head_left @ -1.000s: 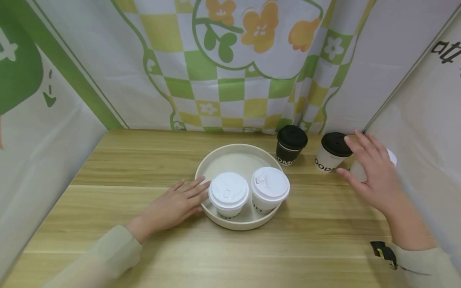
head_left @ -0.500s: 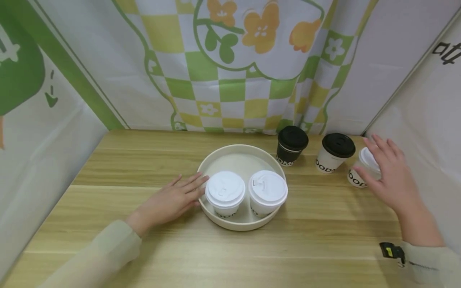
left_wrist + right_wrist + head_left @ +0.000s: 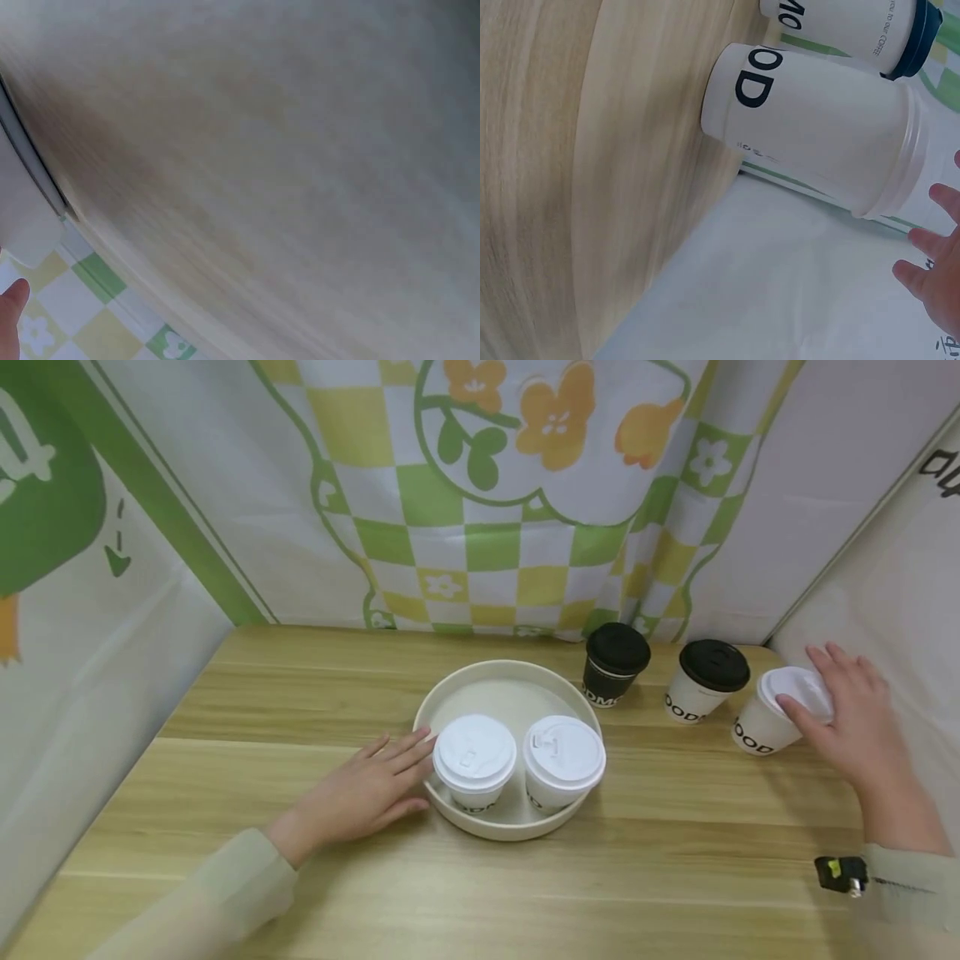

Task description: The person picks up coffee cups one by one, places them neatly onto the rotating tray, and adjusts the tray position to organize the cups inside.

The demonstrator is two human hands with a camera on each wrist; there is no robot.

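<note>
My left hand [image 3: 367,789] lies with straight fingers at the left rim of a round cream tray [image 3: 480,672]. In the tray stand two white paper cups with white lids: the left cup [image 3: 475,760] right by my fingertips, the right cup [image 3: 564,764] beside it. At the far right, my right hand [image 3: 858,718] hovers with spread fingers around the lid of another white-lidded paper cup [image 3: 765,718], its thumb overlapping the lid. In the right wrist view that cup [image 3: 810,127] stands on the table, and several fingertips [image 3: 911,277] show beyond its lid.
Left of the right-hand cup stand a white cup with a black lid [image 3: 701,685] and a black cup with a black lid [image 3: 615,664]. A checked floral curtain [image 3: 487,543] hangs behind the wooden table [image 3: 315,693]. Pale fabric walls [image 3: 892,585] close in the sides.
My right hand has moved rightward from over the black-lidded white cup to the lid of the rightmost cup, uncovering more of it. My left hand has stayed at the tray rim.
</note>
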